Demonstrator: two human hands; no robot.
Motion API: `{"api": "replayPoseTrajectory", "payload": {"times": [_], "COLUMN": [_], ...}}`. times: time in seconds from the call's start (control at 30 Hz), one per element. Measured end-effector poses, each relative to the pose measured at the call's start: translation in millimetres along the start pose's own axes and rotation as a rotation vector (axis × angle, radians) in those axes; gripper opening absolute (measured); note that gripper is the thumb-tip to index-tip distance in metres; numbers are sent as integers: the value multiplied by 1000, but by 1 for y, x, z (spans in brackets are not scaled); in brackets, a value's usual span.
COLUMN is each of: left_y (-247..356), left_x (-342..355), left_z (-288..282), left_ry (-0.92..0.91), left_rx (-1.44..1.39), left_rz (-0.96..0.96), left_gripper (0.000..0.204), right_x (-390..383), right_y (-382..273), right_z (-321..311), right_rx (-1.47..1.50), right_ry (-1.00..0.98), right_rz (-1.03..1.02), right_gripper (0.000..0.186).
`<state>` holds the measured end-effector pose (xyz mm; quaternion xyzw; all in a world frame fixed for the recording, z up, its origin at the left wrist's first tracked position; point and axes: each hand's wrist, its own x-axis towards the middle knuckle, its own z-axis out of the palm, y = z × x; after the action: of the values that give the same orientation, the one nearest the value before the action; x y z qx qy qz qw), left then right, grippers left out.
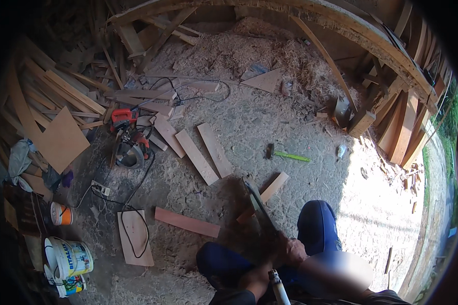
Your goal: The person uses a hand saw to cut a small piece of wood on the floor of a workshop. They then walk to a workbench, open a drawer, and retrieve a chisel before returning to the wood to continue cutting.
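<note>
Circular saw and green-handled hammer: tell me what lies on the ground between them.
Head view: three short planks lie side by side between the circular saw and the hammer.

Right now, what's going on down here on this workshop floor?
A person in blue trousers crouches on a sawdust-covered dirt floor. Their right hand rests at the near end of a long dark blade laid over a short wooden board; the left hand holds a pale cylindrical handle. Nearby lie several loose boards, a red circular saw with its cable, a green-handled hammer and a white paint bucket.
</note>
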<state>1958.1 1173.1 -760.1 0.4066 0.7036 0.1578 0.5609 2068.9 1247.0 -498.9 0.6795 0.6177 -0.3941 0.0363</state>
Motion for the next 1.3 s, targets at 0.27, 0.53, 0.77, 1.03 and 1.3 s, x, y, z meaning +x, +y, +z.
{"api": "replayPoseTrajectory", "payload": {"times": [0.27,0.53,0.77,1.03,1.3], "left_y": [-4,7,25,12,16], "left_x": [-8,16,44,45,34], "left_z": [2,12,26,38,44], "left_ry": [-31,-35,-44,-59,-45], "left_rx": [0,-22,-23,-28,-81], "left_rz": [-12,-15,46,49,-83], "left_gripper": [57,56,56,55,47], "right_x": [0,-1,0,0,5], "right_y": [15,2,7,14,53], "right_z": [9,-19,-20,-33,-2], "right_rx": [43,15,33,113,206], "right_ry": [118,84,133,83,212], "right_rz": [-56,-30,-42,-40,-167], "right_gripper": [41,32,32,27,28]}}
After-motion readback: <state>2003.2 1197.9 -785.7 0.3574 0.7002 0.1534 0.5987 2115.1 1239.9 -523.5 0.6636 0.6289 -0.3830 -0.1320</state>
